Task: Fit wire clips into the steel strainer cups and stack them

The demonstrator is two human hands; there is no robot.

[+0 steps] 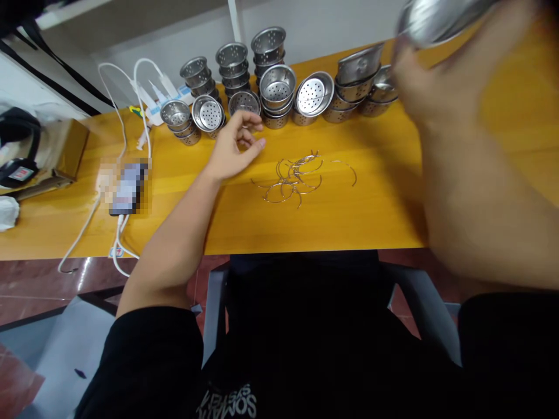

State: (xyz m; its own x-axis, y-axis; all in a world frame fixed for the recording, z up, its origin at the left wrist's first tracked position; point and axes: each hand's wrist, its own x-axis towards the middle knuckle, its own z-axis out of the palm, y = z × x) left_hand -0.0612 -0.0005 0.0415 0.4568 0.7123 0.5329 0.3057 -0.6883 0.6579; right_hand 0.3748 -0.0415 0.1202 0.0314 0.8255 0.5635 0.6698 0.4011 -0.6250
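Observation:
My left hand (236, 148) rests on the yellow table (340, 215), fingers loosely curled and apart, holding nothing. It lies just left of a pile of several thin wire handles (297, 174) and just in front of a perforated steel strainer cup (244, 103). My right hand (441, 75) is raised close to the camera at the upper right and is smeared by motion. It grips a shiny steel strainer cup (437, 20) at the top edge of the view.
Stacks of several perforated steel cups (277, 87) line the table's far edge. A phone (126, 189) with white cables (120, 110) lies at the left, beside a cardboard box (61, 148) and black headphones (17, 145). A chair is below.

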